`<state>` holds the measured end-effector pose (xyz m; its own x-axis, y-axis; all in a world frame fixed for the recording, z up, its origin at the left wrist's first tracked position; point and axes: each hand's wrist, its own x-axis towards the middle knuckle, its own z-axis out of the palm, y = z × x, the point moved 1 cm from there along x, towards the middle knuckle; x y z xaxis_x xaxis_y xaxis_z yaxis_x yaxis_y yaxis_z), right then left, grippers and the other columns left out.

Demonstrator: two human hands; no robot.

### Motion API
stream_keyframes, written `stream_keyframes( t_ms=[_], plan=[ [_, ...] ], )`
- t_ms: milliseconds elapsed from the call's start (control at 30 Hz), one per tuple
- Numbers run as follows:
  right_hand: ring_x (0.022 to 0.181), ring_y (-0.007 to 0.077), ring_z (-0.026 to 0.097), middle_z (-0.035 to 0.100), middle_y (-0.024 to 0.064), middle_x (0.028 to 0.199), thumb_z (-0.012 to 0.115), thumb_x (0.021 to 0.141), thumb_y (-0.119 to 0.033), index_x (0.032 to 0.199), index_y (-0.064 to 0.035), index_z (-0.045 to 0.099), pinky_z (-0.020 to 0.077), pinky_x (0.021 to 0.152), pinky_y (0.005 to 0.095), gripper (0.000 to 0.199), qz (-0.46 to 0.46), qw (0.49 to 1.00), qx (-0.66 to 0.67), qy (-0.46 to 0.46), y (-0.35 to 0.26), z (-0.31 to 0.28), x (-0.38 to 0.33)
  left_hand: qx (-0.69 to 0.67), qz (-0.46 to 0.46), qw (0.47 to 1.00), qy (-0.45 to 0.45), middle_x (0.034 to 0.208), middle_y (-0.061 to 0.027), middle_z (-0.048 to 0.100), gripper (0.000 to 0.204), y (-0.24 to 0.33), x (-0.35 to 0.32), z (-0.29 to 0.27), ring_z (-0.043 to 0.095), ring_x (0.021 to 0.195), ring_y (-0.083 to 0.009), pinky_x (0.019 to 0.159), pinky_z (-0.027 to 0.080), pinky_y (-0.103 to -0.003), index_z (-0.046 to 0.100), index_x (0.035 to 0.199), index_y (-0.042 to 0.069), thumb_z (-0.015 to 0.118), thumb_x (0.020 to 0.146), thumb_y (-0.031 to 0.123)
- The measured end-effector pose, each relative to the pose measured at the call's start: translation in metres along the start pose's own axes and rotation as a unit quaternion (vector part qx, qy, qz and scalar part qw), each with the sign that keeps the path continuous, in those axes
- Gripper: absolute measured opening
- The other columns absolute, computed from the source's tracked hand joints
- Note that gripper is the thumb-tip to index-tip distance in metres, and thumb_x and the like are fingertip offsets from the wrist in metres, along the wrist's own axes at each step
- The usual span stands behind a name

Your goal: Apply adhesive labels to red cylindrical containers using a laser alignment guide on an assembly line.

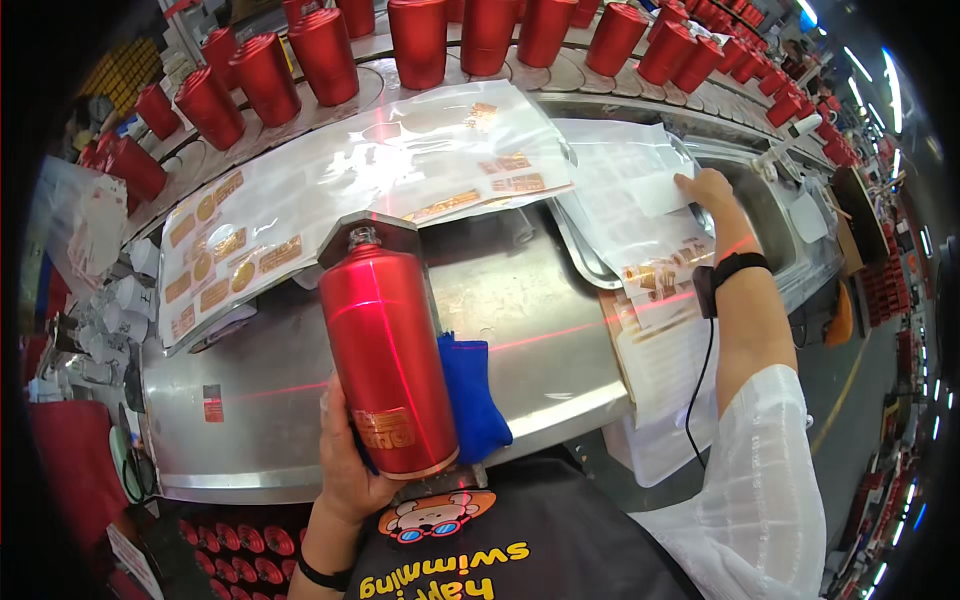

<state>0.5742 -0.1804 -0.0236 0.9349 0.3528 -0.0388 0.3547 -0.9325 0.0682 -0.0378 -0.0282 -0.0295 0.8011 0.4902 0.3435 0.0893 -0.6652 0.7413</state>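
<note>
My left hand is wrapped round the lower part of a shiny red bottle, which stands tilted in front of me with its narrow neck uppermost. A gold label sits low on its side. Behind the neck is a dark angular holder, and a blue cloth lies against the bottle's right side. Out to the right, my right hand pinches the edge of a small white sheet. This lies over a larger clear sheet with gold labels near its lower end.
Another large sheet of gold labels covers the far left of the metal table. Red bottles line a conveyor behind it. At right is a metal basin. Pink laser lines cross the table; a cable hangs from my right wrist.
</note>
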Motion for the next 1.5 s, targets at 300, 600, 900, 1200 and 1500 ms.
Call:
stream_keyframes(
  t_ms=[300,600,900,1200,1500],
  plan=[
    [0.063,0.0082,0.056,0.063,-0.0026,0.076,0.066,0.089,-0.024,0.095,-0.0118,0.066,0.0423,0.054,0.0269,0.013,-0.038,0.886,0.462,0.009,0.037,-0.030,-0.012,-0.062,-0.017,0.998,0.008,0.143,-0.0201,0.039,0.105,0.003,-0.002,0.001,0.047,0.128,-0.0290,0.107,0.037,-0.040,0.005,0.150,-0.004,0.076,0.082,0.032],
    [0.085,0.0232,0.065,0.065,0.0071,0.099,0.060,0.095,-0.023,0.113,-0.0046,0.058,0.0561,0.069,0.0410,0.025,-0.061,0.584,0.808,0.052,0.198,-0.021,-0.143,0.034,-0.019,0.998,0.046,0.147,-0.0216,0.032,0.110,-0.007,-0.011,-0.002,0.035,0.136,-0.0312,0.112,0.027,-0.041,0.008,0.150,-0.007,0.072,0.080,0.050],
    [0.099,0.0303,0.060,0.059,0.0184,0.119,0.056,0.096,-0.035,0.122,-0.0022,0.058,0.0525,0.062,0.0471,0.042,0.346,0.538,0.762,0.099,0.379,0.152,-0.320,0.014,-0.018,0.996,0.087,0.152,-0.0219,0.023,0.100,-0.009,0.000,0.004,0.028,0.140,-0.0309,0.114,0.023,-0.040,0.010,0.150,-0.006,0.057,0.088,0.057],
    [0.086,0.0025,0.051,0.062,-0.0011,0.113,0.052,0.098,-0.023,0.121,-0.0083,0.064,0.0379,0.058,0.0198,0.030,0.132,0.812,0.523,0.221,0.231,0.024,-0.224,-0.008,-0.064,0.995,0.069,0.145,-0.0226,0.036,0.107,0.001,-0.005,0.006,0.042,0.131,-0.0296,0.108,0.033,-0.039,0.012,0.149,-0.007,0.068,0.083,0.056],
    [0.120,0.0334,0.051,0.056,0.0152,0.126,0.045,0.083,0.009,0.126,-0.0151,0.062,0.0415,0.102,0.0376,0.053,-0.542,0.833,0.081,0.079,-0.156,-0.084,-0.057,0.033,-0.007,0.999,0.013,0.140,-0.0209,0.044,0.107,0.003,-0.004,-0.003,0.050,0.125,-0.0307,0.106,0.038,-0.040,0.007,0.150,-0.005,0.077,0.080,0.036]
  ],
)
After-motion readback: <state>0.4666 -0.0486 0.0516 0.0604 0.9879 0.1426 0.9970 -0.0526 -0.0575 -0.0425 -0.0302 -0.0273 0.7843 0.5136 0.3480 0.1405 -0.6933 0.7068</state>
